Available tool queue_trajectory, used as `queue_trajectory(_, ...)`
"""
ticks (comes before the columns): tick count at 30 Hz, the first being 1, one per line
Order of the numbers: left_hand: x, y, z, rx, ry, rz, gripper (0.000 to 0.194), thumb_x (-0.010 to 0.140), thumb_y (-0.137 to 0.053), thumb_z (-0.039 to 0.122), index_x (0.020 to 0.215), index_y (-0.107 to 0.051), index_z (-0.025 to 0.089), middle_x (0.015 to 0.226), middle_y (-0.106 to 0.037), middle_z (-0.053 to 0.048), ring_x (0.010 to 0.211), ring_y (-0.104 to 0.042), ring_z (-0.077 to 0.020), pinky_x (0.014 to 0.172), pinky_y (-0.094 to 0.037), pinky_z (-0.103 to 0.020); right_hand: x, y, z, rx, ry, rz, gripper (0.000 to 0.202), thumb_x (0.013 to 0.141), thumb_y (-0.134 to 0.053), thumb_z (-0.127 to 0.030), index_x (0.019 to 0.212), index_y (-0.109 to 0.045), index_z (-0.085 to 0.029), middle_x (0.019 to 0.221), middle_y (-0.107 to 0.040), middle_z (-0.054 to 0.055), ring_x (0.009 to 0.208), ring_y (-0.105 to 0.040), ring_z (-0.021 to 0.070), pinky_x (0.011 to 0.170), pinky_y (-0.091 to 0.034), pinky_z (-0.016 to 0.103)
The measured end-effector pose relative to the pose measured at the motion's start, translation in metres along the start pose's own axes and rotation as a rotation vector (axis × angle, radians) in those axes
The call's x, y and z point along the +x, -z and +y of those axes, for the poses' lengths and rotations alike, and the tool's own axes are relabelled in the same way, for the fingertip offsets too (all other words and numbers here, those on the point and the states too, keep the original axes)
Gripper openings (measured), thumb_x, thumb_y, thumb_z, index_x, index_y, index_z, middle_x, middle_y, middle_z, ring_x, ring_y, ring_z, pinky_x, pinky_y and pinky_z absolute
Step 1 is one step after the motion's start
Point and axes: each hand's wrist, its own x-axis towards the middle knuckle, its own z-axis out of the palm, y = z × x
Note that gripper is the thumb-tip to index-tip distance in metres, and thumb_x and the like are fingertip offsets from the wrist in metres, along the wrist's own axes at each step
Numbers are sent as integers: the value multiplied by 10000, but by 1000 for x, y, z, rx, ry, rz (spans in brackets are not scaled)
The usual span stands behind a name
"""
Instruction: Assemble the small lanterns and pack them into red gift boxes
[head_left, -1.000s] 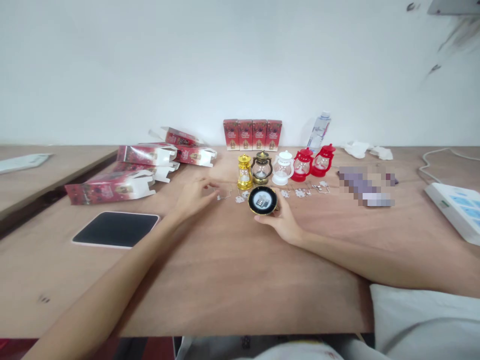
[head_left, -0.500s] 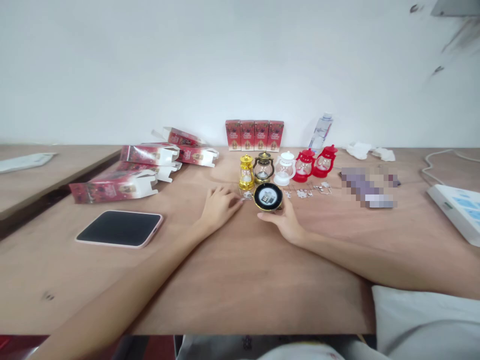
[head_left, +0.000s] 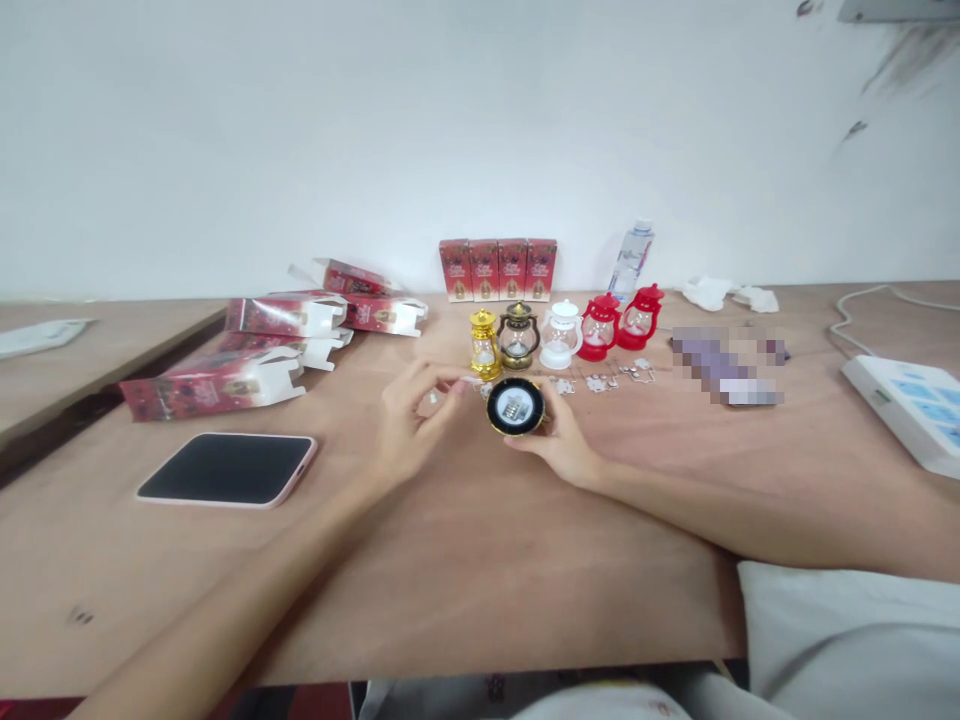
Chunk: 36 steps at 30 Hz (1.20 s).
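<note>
My right hand is closed around an upturned mini lantern. Its round black base with a gold rim and a pale centre faces me; the rest of it is hidden. Just left of it, the thumb and fingers of my left hand are pinched together. A small pale bit shows at their tips, too small to name. Behind my hands a gold lantern, a bronze-coloured lantern, a white lantern and two red lanterns stand in a row. Small flat charm-like pieces lie before them.
Red printed boxes stand against the wall; opened boxes lie at the left. A phone rests near my left forearm. A water bottle, crumpled tissues and a white device with a cable are to the right.
My left hand has lifted off the table and its spread fingers have come together in a pinch. My right hand still holds the lantern, slightly lower. The view has shifted a little.
</note>
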Motion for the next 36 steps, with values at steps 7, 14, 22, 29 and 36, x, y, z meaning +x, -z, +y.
queue_trajectory(7,-8,-10,14,-74,-44,37,100,858,-618,216,950,-641,184,825,-665,-17,705,-555,-111,677,-473,-253,0,1,0,-13,-8,-38,528,623,-739,-165,1081,-493,-258,1107,-576,11,1093,-551,215,960,-439,368)
queue_trajectory(14,-9,-11,10,-67,-44,-24,159,888,-580,237,1017,-662,192,845,-661,-36,708,-544,-120,679,-475,-264,0,2,2,-45,38,-47,528,626,-721,-129,1088,-502,-262,1103,-585,5,1087,-553,213,964,-436,368)
queue_trajectory(22,-8,-7,12,32,-205,-71,187,893,-533,148,1008,-669,207,886,-615,-38,811,-583,-124,735,-488,-264,-2,3,0,-91,28,-93,561,626,-713,-113,1116,-491,-270,1136,-590,9,1084,-568,219,920,-460,361)
queue_trajectory(29,-8,-5,15,113,-335,-135,224,885,-550,122,1073,-627,216,931,-614,-49,824,-565,-132,712,-479,-265,-2,3,-4,-124,4,-124,557,629,-708,-132,1122,-485,-258,1106,-606,13,1025,-593,218,863,-474,347)
queue_trajectory(36,-6,-6,13,146,-285,-77,95,846,-639,202,938,-621,187,899,-605,-40,854,-580,-147,760,-477,-290,-2,2,-5,-83,3,-112,529,638,-742,-178,1092,-483,-259,1101,-605,6,1013,-599,210,863,-476,345)
